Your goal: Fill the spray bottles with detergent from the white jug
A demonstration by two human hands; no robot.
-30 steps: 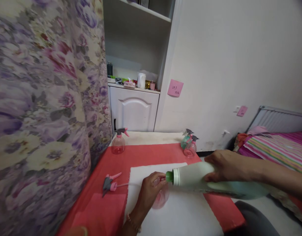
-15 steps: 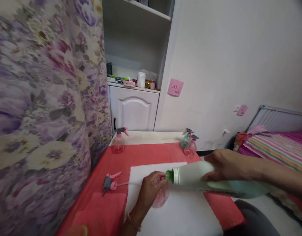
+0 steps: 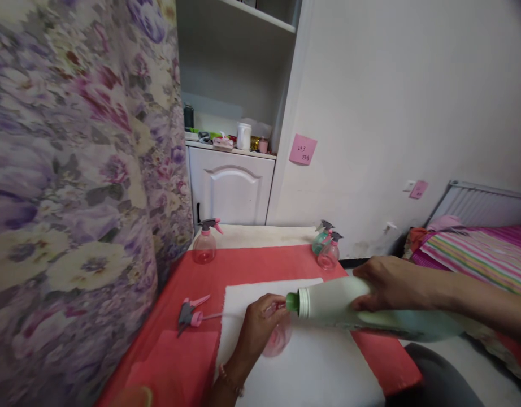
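My right hand is closed around a large pale green bottle, tipped nearly level with its green spout pointing left. That spout meets the neck of a clear pink spray bottle, which stands on a white cloth. Around the pink bottle's neck the fingers of my left hand are closed. Whether liquid runs between the two bottles I cannot make out. A grey and pink spray head with its thin tube lies on the red cloth to the left, off its bottle.
A pink spray bottle stands at the table's back left. At the back right are a green spray bottle and another pink spray bottle. A floral curtain hangs on the left, and a bed is to the right.
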